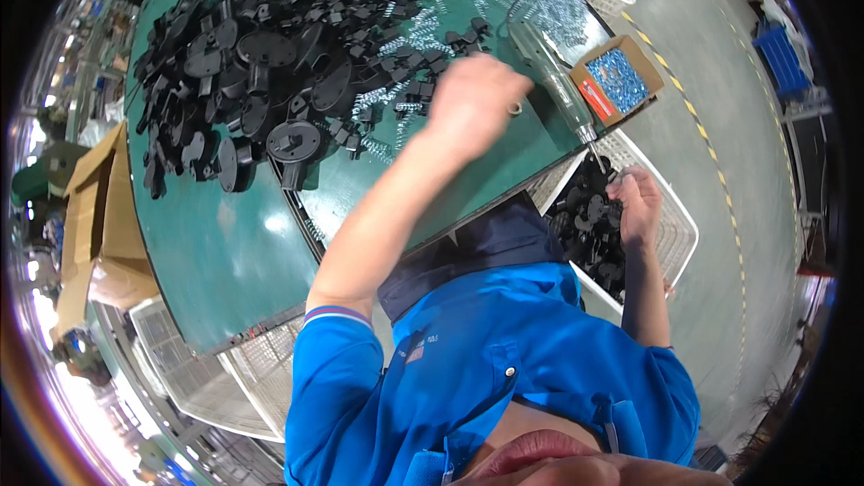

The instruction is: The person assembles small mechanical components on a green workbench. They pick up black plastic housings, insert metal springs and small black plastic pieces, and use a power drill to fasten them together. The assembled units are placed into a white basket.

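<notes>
My left hand (477, 103) is smeared by motion above the green table (207, 252), its fingers curled under and partly hidden. A small pale ring (515, 110) shows beside it on the table side. Close by lie small black plastic parts (418, 90) and metal springs (430, 31). On the right, my right hand (637, 202) is closed in a pinch over a white basket (688, 234) of black parts (589, 216). Its fingertips are near the bit of a power screwdriver (558, 81) lying at the table's edge. Whatever they pinch is too small to make out.
A pile of black round-based parts (265, 49) covers the table's left and far side. An open cardboard box of bluish screws (616, 81) sits by the right edge. More springs (553, 13) lie at the far right. An open carton (103, 225) and white crates (207, 369) stand left.
</notes>
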Motion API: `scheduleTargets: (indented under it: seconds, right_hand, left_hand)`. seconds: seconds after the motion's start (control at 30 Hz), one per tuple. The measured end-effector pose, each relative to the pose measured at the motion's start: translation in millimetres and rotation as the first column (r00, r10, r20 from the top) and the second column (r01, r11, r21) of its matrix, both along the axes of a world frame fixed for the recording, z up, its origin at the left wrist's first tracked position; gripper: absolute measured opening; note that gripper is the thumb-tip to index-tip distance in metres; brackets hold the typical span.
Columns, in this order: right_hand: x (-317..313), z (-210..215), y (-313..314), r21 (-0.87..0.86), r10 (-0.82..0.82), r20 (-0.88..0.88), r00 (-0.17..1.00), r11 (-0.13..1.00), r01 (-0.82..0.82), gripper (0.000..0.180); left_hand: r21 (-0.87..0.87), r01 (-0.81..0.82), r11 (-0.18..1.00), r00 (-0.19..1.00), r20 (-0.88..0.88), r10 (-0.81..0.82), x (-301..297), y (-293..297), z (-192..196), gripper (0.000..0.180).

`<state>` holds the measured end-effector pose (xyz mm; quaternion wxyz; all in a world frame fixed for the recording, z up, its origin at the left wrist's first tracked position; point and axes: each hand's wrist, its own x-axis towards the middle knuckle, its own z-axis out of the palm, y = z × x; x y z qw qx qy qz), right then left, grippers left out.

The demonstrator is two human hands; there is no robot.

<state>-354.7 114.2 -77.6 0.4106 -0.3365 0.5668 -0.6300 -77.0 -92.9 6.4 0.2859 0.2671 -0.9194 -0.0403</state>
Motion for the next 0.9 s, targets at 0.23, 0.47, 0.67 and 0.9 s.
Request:
scheduleTargets:
  seconds: [0.23,0.47,0.67,0.9]
  right_hand:
    - [23.4,10.6,-9.8,0.025,-0.067,0.0,0.998,0.997,0.067,0.016]
    - [56.5,-7.9,-6.6,0.088,-0.244,0.258,0.935,0.97,0.229,0.025]
    - [64.4,-15.8,-20.3,0.107,-0.304,0.184,0.935,0.952,0.288,0.022]
    - [43.2,-40.5,-9.2,0.045,-0.25,0.247,0.936,0.968,0.247,0.024]
  left_hand:
    - [-0.046,0.001,0.999,0.989,0.145,0.005,-10.2,6.9,-11.5,0.016]
    - [-0.07,-0.025,0.997,0.977,0.211,0.039,-21.1,10.3,-10.8,0.022]
    - [-0.037,-0.039,0.999,0.999,-0.012,0.039,52.3,36.0,34.0,0.028]
    - [-0.043,-0.556,0.83,0.814,0.173,0.554,226.5,102.1,33.7,0.027]
